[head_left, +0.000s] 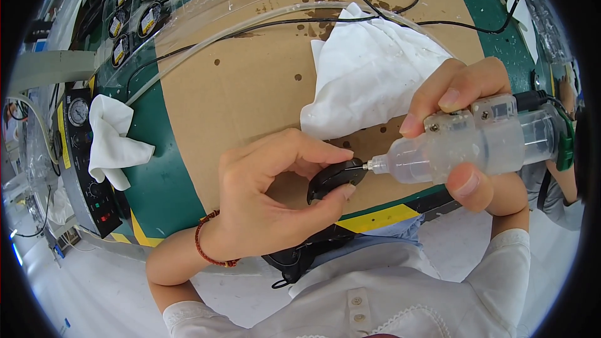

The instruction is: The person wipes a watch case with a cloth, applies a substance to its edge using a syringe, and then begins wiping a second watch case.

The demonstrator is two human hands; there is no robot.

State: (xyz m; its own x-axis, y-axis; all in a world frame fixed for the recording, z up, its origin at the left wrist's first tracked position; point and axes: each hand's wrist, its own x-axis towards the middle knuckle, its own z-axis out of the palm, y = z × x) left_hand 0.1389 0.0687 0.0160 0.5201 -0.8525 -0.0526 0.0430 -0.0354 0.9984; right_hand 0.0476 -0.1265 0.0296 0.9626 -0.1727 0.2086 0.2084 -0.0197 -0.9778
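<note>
Between thumb and fingers, my left hand (269, 191) pinches a small black rounded part (332, 179), tilted up on edge over the cardboard. My right hand (469, 125) grips a clear glue-dispensing syringe (413, 158) in a translucent clamp-like holder, lying nearly level. Its thin metal needle points left and meets the black part's edge; whether it enters an opening is too small to tell. A green cap (566, 144) with a hose closes the syringe's rear end. Just behind both hands lies a crumpled white cloth (369, 75).
Brown cardboard (250, 94) with dark stains covers much of the green table (156, 181). A dispenser controller (87, 163) with a gauge stands at left beside a folded white wipe (116, 141). Several black round parts (150, 19) sit in a clear tray, far left. A black cable (282, 22) crosses the back.
</note>
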